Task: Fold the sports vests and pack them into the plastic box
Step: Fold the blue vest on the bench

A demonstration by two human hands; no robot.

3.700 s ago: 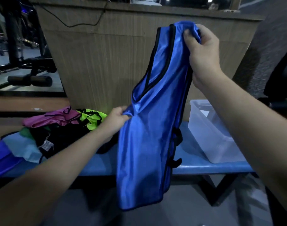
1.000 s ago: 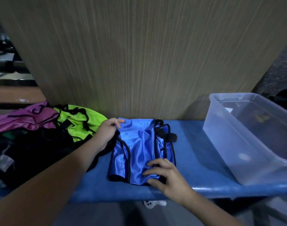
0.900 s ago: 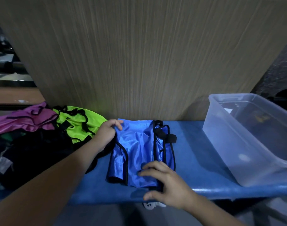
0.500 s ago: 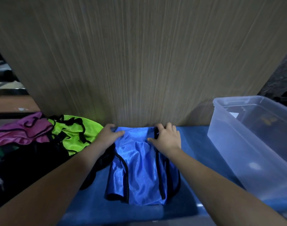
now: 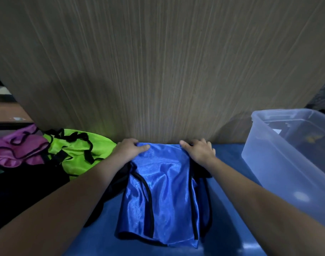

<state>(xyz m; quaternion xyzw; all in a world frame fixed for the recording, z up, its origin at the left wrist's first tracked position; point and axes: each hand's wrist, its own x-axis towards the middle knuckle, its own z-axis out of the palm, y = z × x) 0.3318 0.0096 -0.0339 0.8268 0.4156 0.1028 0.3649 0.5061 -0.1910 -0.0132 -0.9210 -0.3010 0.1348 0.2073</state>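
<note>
I have the blue vest [image 5: 161, 191] flat on the desk [image 5: 230, 215], long axis running 12 to 6. Left hand [image 5: 129, 148] pinches its far-left corner, right hand [image 5: 199, 149] its far-right corner, both at 12. Box [image 5: 280, 163] sits at 2, nearer the right grip. Judged next: fold far edge toward 6.

dim light; a wood-grain panel [image 5: 158, 71] rises behind the blue bench [image 5: 230, 228].

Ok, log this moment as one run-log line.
stage: folding | left hand: grips blue vest far-left corner | right hand: grips far-right corner | vest: on blue bench | plastic box: right, no vest visible inside
</note>
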